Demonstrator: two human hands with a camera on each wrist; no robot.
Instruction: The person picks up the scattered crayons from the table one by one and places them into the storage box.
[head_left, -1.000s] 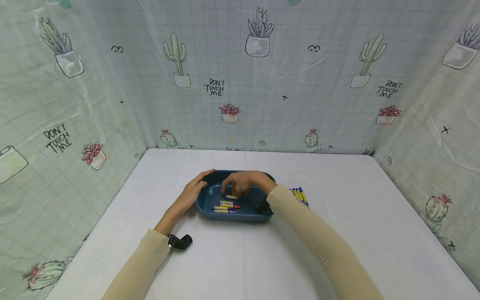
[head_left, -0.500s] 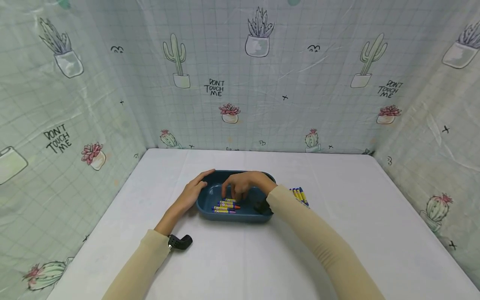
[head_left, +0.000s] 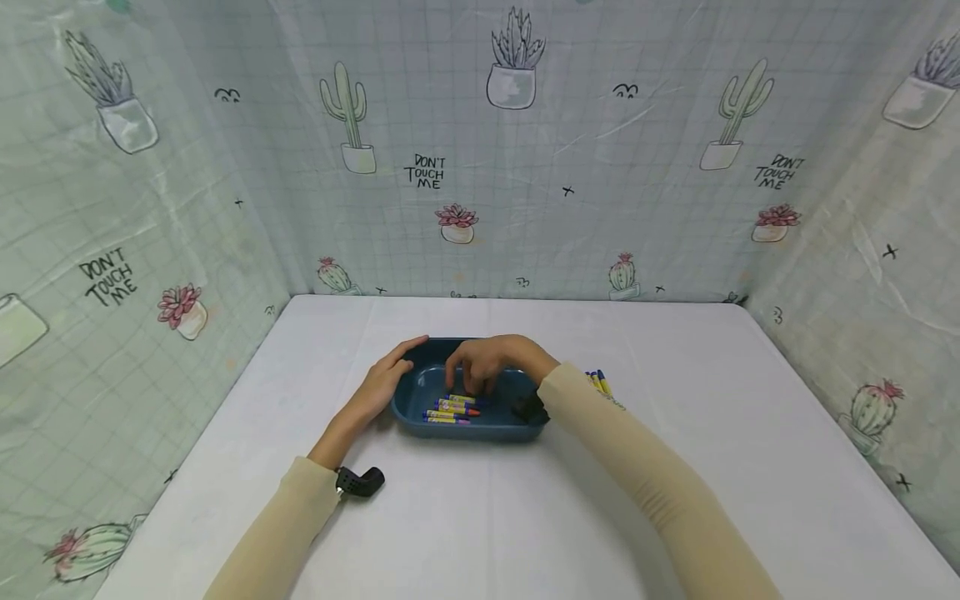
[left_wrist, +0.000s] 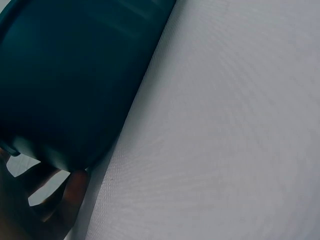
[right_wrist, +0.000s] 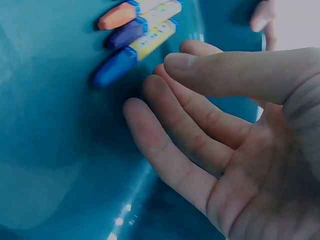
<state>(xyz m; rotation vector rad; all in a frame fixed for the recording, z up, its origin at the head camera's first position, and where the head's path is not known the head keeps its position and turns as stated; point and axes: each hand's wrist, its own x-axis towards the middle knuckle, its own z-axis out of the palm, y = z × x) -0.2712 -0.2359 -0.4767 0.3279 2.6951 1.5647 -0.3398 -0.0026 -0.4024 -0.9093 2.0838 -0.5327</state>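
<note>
Before me the white-covered desk [head_left: 487,517] runs back to a pale cloth backdrop [head_left: 525,225], which also walls me in at left and right. On its rear face I see tall printed cacti [head_left: 347,108], a spiky potted plant [head_left: 515,71], a reddish succulent [head_left: 457,223] and black "DON'T TOUCH ME" lettering [head_left: 425,172], all over a faint grid, with creases here and there.
</note>
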